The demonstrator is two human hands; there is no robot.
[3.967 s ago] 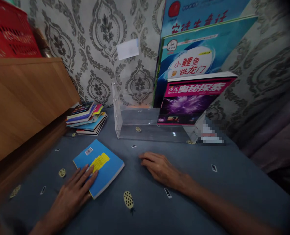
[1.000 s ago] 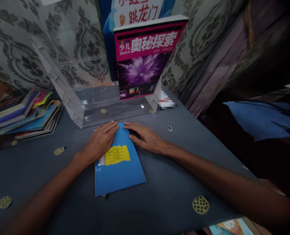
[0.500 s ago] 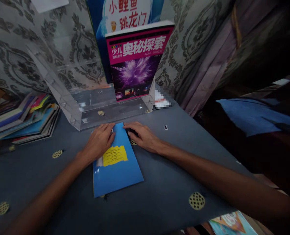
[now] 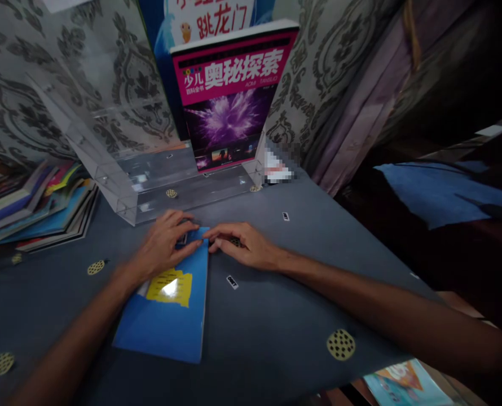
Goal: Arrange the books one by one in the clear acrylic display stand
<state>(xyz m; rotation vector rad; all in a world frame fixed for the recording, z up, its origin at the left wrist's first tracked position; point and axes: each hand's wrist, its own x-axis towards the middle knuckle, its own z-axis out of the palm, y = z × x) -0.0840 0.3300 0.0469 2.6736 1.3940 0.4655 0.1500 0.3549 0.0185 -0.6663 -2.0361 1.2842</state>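
Blue book [image 4: 170,318] in the head view: lying on the table [image 4: 268,338], in front of and apart from the clear stand [image 4: 126,210], and showing a yellow patch [image 4: 168,290] of small print with a bright spot of glare. Covering the upper left of the cover with the left hand [image 4: 166,239], curving the fingers toward the top edge, laying the thumb across the cover and leaving a gap between thumb and forefinger. Cannot tell whether pinching the book or only resting on it. Holding the right hand [image 4: 251,245] at the upper right corner, bending the fingers and pointing forefinger and thumb at the book's edge with a gap between them; cannot tell whether gripping there.

Behind, leaning back in the right part of the stand: a pink book [image 4: 234,107], and past it a taller picture book [image 4: 162,42], running out of view at the top. Left of the stand, lying unevenly: a stack of books [image 4: 56,208]. Below the table's edge at lower right, showing partly: a turquoise book [image 4: 407,383]. Farther right, hanging in folds: a purple curtain [image 4: 361,113].
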